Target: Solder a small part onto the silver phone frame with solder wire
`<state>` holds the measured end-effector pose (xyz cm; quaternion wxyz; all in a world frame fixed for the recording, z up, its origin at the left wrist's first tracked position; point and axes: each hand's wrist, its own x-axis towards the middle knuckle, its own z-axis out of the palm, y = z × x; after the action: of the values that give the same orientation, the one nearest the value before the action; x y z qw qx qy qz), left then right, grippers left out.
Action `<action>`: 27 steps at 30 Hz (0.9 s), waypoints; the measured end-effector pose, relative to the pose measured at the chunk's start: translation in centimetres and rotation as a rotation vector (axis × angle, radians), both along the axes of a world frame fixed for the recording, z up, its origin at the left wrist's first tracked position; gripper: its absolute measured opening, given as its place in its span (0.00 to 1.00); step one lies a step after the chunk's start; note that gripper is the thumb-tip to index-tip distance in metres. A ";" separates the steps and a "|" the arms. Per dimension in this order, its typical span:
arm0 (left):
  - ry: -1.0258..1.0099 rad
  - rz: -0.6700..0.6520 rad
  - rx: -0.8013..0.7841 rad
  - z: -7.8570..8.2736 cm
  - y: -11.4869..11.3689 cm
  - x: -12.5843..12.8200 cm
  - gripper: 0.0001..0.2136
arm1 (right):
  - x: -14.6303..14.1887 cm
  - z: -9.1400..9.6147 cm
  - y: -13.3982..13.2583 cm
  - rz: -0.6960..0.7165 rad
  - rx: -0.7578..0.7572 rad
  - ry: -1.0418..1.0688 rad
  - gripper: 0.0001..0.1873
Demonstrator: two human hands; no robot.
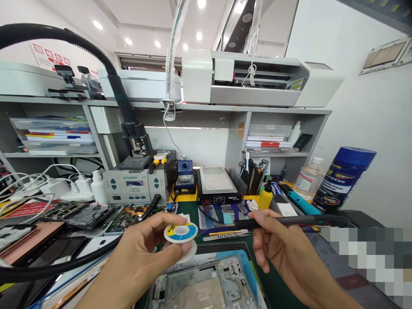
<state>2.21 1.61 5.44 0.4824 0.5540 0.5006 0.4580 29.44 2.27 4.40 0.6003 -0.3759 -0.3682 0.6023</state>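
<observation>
My left hand [141, 253] is closed around a small white spool with a yellow and blue label [180, 234], held flat above the bench. My right hand [283, 249] grips a black soldering iron handle [289, 221] like a pen; its thin tip [212, 223] points left toward the spool. Just below both hands lies an opened device with a bare metal frame on a blue mat [209, 283].
Behind stand a grey rework station [135, 186], a small blue soldering station [186, 177], a black heating plate [219, 184], a yellow bottle [265, 195] and a blue spray can [344, 178]. Circuit boards [83, 212] and cables crowd the left. A black hose [64, 264] crosses low left.
</observation>
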 end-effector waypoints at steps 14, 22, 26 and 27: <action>0.185 -0.042 -0.027 0.1 0.0 -0.2 0.20 | -0.2 0.4 0.2 0.008 -0.032 -0.058 0.19; 0.238 -0.021 0.020 0.4 -0.3 0.2 0.18 | -0.3 0.5 0.0 0.008 -0.052 -0.075 0.20; 0.238 -0.010 0.015 0.5 -0.4 0.3 0.18 | -0.4 0.9 -0.2 0.006 -0.057 -0.085 0.20; 0.234 -0.007 0.012 0.5 -0.4 0.3 0.18 | -0.4 0.9 -0.2 0.009 -0.056 -0.086 0.21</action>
<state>2.51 1.17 5.96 0.4188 0.6084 0.5489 0.3913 29.00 2.11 5.30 0.5706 -0.4165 -0.3781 0.5983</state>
